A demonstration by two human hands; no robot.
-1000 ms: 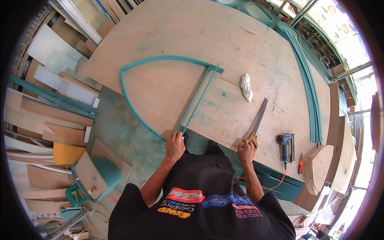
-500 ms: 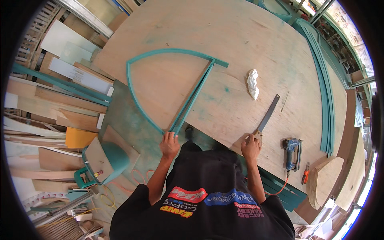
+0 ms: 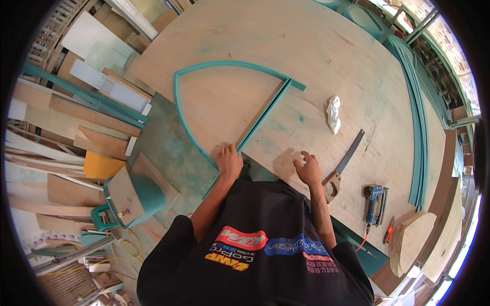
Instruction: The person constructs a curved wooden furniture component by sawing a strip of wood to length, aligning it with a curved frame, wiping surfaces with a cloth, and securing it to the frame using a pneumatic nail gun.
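Note:
A teal frame (image 3: 224, 64), one curved strip joined to straight strips, lies on a big plywood table (image 3: 245, 30). My left hand (image 3: 228, 160) presses on the frame's near corner, where the curved and straight strips meet at the table's edge. My right hand (image 3: 308, 169) hovers over the plywood with fingers spread, holding nothing. Just right of it lies a hand saw (image 3: 343, 166), its wooden handle nearest me and its blade pointing away.
A crumpled white rag (image 3: 333, 113) lies beyond the saw. A blue power nailer (image 3: 374, 203) and an orange-handled tool (image 3: 389, 230) sit at the right. Long teal curved strips (image 3: 419, 117) run along the far right. Boards and offcuts (image 3: 76, 117) crowd the floor left.
My right hand has let go of the saw's handle and moved left, fingers now spread. The saw rests on the table. My left hand stays on the frame's corner.

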